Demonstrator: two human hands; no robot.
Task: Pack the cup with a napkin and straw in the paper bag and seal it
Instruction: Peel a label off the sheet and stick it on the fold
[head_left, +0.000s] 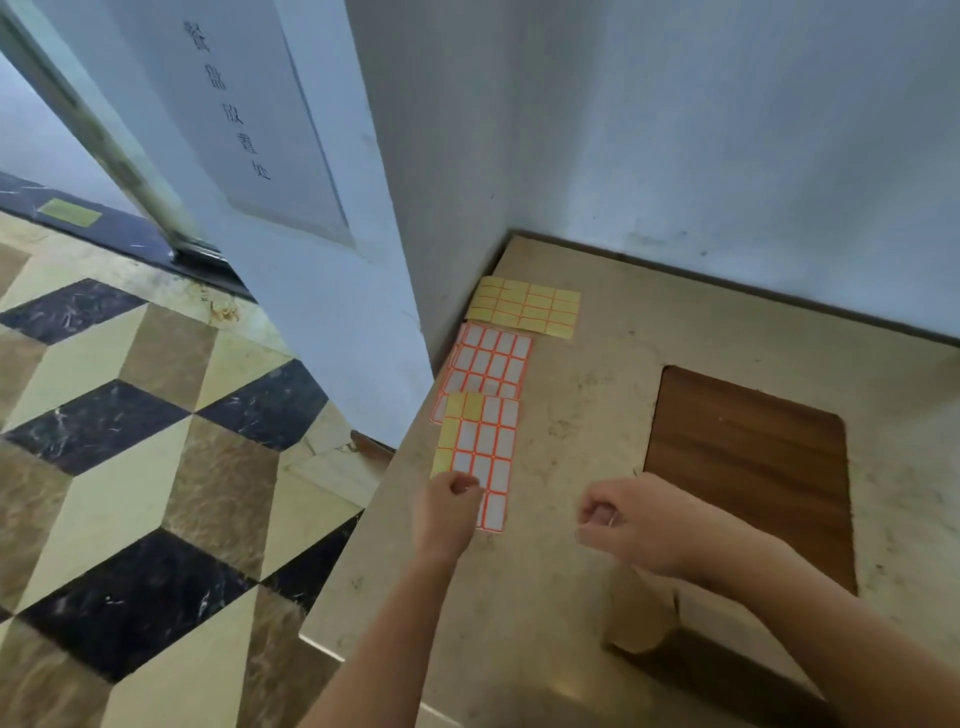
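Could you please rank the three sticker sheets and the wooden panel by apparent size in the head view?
1. wooden panel
2. nearest sticker sheet, partly under the left hand
3. yellow sheet and middle sheet: similar, middle one partly covered, so unranked.

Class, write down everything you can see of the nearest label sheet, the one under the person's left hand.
The nearest label sheet is a flat paper rectangle lying on the beige stone-look countertop, near its left edge. It carries a grid of white labels with orange-red borders. Several spots along its top and left side show bare yellow backing. Its far end overlaps a second sheet of the same kind. The left hand rests on its near left corner, fingers curled at the labels, hiding that corner.
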